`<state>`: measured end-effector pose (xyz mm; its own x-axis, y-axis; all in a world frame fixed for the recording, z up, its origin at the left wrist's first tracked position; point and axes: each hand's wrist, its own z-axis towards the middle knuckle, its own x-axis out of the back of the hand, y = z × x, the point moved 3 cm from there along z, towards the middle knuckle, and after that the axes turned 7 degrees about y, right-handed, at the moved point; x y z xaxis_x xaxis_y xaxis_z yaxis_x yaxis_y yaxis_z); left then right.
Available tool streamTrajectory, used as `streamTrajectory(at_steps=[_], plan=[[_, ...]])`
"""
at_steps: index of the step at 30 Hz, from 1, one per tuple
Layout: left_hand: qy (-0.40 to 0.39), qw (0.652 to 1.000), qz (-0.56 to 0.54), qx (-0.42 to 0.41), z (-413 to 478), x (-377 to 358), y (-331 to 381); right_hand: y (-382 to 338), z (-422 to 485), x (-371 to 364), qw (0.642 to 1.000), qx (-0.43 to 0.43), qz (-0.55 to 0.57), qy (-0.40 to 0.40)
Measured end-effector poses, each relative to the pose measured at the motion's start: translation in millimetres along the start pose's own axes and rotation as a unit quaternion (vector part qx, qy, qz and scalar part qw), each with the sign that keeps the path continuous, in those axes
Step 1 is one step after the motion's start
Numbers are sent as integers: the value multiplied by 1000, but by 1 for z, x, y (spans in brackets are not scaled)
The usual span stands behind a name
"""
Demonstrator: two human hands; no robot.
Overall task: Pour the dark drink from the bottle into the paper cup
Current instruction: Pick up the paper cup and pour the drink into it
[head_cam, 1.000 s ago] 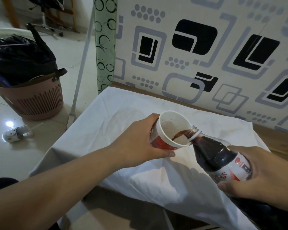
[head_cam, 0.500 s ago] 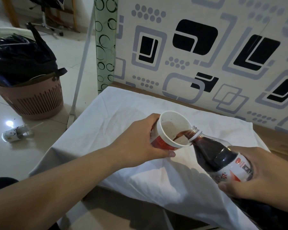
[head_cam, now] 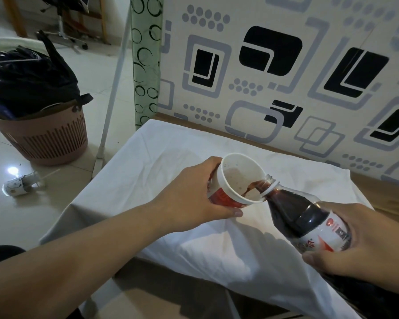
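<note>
My left hand grips a white paper cup with a red band, tilted toward the right above the white cloth. My right hand holds a clear plastic bottle of dark drink by its labelled body, tipped to the left. The bottle's open mouth rests at the cup's right rim, and a thin dark stream runs from it into the cup. Pale foam covers the cup's inside wall.
A white cloth covers the small table. A patterned wall panel stands right behind it. On the tiled floor to the left are a pink bin with a black bag, a white pole and a small white object.
Both hands stay almost still. The dark drink keeps flowing from the bottle mouth into the cup.
</note>
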<state>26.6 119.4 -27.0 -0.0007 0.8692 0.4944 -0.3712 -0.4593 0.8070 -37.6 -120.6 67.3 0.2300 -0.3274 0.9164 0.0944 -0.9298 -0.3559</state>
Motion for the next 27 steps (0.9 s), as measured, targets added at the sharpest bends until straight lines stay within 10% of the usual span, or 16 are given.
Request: streamTrajectory(at_steps=[27], plan=[[8, 1000, 11, -5, -1, -1, 1, 0, 0, 2, 1000, -7, -15, 15]])
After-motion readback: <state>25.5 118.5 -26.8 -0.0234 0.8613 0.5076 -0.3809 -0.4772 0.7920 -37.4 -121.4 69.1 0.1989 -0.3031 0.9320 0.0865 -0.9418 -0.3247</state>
